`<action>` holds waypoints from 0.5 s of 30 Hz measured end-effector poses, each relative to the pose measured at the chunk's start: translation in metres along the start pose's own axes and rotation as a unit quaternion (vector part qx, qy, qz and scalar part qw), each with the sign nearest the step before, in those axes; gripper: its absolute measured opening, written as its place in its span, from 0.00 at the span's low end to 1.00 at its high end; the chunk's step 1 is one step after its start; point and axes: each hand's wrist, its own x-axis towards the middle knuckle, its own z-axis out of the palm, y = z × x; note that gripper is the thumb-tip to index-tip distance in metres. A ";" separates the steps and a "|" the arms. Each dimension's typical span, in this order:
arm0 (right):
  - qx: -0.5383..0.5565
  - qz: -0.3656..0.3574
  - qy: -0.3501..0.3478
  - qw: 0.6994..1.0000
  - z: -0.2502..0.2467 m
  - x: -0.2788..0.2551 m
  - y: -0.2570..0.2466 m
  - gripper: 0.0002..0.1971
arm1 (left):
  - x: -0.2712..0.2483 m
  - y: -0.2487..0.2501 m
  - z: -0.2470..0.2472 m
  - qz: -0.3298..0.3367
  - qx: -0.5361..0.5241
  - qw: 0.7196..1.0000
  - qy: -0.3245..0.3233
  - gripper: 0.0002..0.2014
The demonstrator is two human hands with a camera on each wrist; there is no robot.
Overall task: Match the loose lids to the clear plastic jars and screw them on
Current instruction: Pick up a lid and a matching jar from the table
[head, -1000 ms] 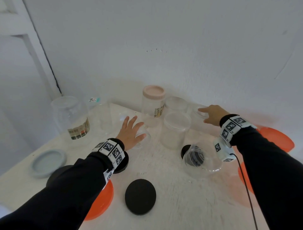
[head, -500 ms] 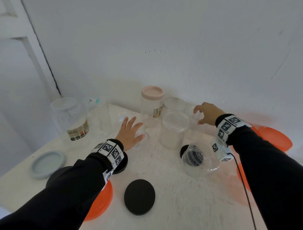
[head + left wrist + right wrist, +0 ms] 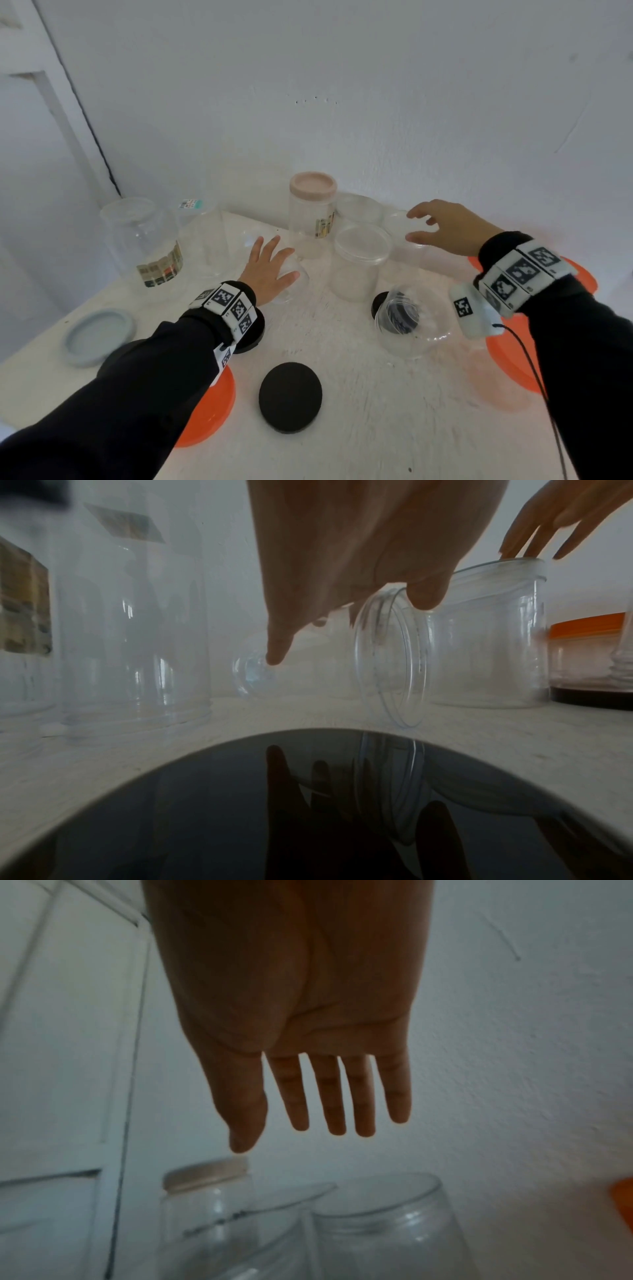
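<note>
You are at the picking stage, not yet screwing anything on: your left hand (image 3: 267,274) lies flat, fingers spread and straight, on a small clear jar (image 3: 387,656) that is tipped on its side on the white table (image 3: 359,411), its open mouth turned toward your wrist. Your right hand (image 3: 445,228) hangs above the back group of jars with fingers loosely spread and holding nothing; its fingertips sit just over an open jar (image 3: 399,222) beside the wide jar with a clear lid (image 3: 361,240). Whether they touch that rim is hard to say, since the clear plastic washes out against the wall. The loose lids are all nearer to you than the jars: a black lid (image 3: 290,397) in the middle, an orange lid (image 3: 209,407) partly under your left sleeve, a grey lid (image 3: 97,335) at the left edge, and more orange lids (image 3: 507,356) beneath your right arm. A pink-lidded jar (image 3: 312,209) at the back looks finished. The next move, as I judge it, is to curl your left fingers round the tipped jar, stand it upright, and bring a lid that suits its mouth with the right hand. Match by width first, because the lids differ a good deal, and hold the light jar firmly so it does not spin when you turn the thread.
</note>
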 end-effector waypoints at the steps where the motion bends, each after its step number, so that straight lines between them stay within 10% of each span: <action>1: 0.007 -0.009 -0.006 1.000 -0.002 -0.013 -0.005 0.26 | 0.000 0.000 0.000 -0.001 0.000 1.000 -0.001 0.28; 7: -0.037 -0.057 -0.142 0.988 0.026 -0.074 -0.021 0.45 | -0.003 0.002 -0.003 -0.011 0.024 1.000 0.004 0.32; 15: -0.096 -0.066 -0.147 0.982 0.066 -0.088 -0.013 0.56 | -0.010 0.005 -0.017 -0.006 0.008 1.000 0.026 0.32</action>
